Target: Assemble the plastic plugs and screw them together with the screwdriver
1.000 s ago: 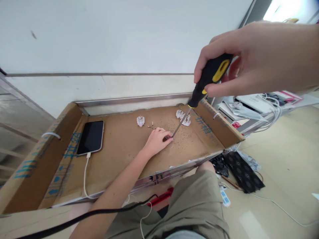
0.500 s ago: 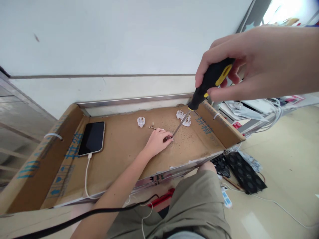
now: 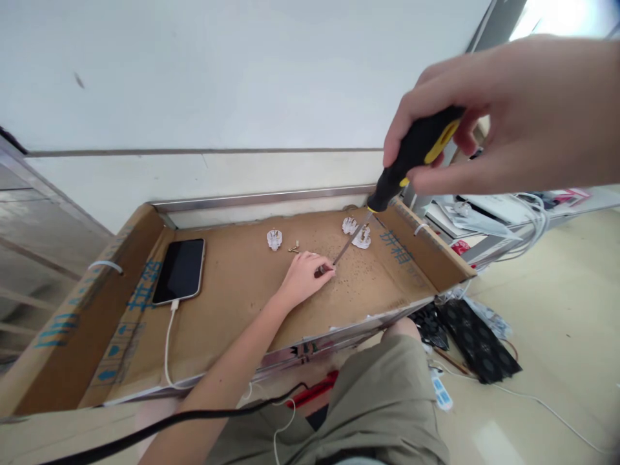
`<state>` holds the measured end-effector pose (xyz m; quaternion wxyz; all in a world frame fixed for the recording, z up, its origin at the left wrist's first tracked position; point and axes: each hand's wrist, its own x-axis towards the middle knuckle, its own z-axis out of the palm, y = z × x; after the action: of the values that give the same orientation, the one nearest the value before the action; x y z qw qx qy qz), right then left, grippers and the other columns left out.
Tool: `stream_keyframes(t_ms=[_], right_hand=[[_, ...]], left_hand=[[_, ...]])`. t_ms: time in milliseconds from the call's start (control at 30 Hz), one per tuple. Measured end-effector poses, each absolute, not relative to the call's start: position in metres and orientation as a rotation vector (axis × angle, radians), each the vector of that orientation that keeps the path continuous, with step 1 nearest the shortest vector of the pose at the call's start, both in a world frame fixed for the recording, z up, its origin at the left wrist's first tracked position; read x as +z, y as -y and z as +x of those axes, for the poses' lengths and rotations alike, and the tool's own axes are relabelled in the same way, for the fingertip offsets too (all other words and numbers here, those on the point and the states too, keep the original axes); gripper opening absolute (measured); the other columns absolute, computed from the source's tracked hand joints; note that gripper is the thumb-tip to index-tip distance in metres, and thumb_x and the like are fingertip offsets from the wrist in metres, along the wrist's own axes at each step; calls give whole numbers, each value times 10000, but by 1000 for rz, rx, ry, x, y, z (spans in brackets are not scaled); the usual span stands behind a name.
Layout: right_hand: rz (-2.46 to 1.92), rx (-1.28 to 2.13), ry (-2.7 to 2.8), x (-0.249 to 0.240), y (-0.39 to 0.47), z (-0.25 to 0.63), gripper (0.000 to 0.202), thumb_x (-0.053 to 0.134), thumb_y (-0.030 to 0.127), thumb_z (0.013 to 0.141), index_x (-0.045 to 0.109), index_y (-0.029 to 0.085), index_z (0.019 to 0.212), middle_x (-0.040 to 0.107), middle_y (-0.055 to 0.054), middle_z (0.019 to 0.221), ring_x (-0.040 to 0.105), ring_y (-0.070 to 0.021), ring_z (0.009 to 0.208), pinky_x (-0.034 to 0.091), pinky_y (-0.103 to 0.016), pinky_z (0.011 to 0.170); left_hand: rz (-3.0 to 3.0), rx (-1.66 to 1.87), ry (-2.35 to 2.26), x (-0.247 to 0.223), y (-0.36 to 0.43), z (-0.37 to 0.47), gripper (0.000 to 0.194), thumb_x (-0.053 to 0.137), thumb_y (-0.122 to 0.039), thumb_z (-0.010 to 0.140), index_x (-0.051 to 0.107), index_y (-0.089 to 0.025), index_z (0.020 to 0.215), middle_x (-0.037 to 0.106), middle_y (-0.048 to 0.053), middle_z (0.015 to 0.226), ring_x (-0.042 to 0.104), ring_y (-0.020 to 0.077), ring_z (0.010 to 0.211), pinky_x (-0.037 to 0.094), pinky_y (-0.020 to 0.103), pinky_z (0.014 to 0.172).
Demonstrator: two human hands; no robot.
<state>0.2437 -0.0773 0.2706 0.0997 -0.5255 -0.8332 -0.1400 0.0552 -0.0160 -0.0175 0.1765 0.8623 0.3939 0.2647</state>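
Observation:
My right hand (image 3: 465,123) is wrapped round the black and yellow handle of a screwdriver (image 3: 411,155). Its metal shaft slants down to the left, and the tip ends at the fingers of my left hand (image 3: 309,276). That hand rests on the cardboard, thumb and fingers closed round something small that they mostly hide. Just beyond it lie a few small brass-coloured metal pieces (image 3: 294,249). A white plug part with metal pins (image 3: 274,239) sits behind them, and more white plug parts (image 3: 361,237) lie behind the screwdriver shaft. Dark specks are scattered around the tip.
A cardboard tray with raised sides (image 3: 436,258) lines the work surface. On its left lies a phone (image 3: 179,271) with a white cable (image 3: 168,342). A black cable (image 3: 194,416) crosses low in front. Papers and cables lie on a shelf (image 3: 484,219) at the right.
My right hand and the screwdriver handle have shifted slightly up and to the right. The tip stays at my left hand, which keeps its closed grip.

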Motion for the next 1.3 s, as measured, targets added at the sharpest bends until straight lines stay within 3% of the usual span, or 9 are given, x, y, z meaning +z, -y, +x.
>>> stream_keyframes(t_ms=[100, 233, 533, 733, 1033, 1300], right_hand=[[-1465, -508, 2604, 266, 77, 242, 235, 546, 450, 619, 629, 372, 824, 598, 56, 777, 466, -122, 570, 363, -288, 492], [-1454, -442, 2610, 265, 78, 243, 164, 565, 372, 666, 626, 346, 816, 598, 47, 807, 480, -117, 605, 380, -289, 542], [-1620, -372, 2611, 258, 84, 230, 181, 595, 347, 691, 611, 390, 866, 585, 91, 919, 459, -103, 629, 408, -293, 573], [-1681, -292, 2607, 259, 83, 229, 191, 586, 303, 712, 613, 350, 895, 599, 57, 927, 491, -118, 655, 410, -303, 599], [-1596, -363, 2642, 255, 78, 223, 169, 563, 353, 723, 589, 341, 889, 574, 44, 957, 538, -137, 736, 422, -316, 648], [-1473, -495, 2689, 250, 76, 225, 157, 522, 401, 740, 559, 376, 890, 572, 67, 912, 530, -124, 666, 398, -280, 535]], left_hand=[[2459, 746, -1106, -18, 16, 55, 106, 599, -323, 835, 634, -233, 792, 677, -27, 882, 544, 184, 914, 363, 347, 879], [2513, 743, -1088, -18, 17, 55, 122, 588, -328, 841, 616, -222, 786, 669, -19, 870, 541, 182, 901, 357, 351, 888], [2535, 723, -1068, -18, 17, 55, 148, 606, -372, 829, 634, -229, 855, 666, 1, 896, 537, 195, 930, 371, 346, 885], [2551, 726, -1034, -16, 19, 56, 114, 567, -305, 848, 653, -231, 838, 679, 4, 906, 540, 191, 970, 364, 343, 901], [2535, 725, -1112, -15, 20, 65, 140, 593, -349, 832, 619, -219, 790, 667, -1, 844, 545, 196, 922, 312, 384, 939], [2554, 747, -1084, -16, 21, 64, 139, 582, -349, 842, 623, -219, 818, 664, -13, 797, 552, 181, 868, 303, 374, 943]])
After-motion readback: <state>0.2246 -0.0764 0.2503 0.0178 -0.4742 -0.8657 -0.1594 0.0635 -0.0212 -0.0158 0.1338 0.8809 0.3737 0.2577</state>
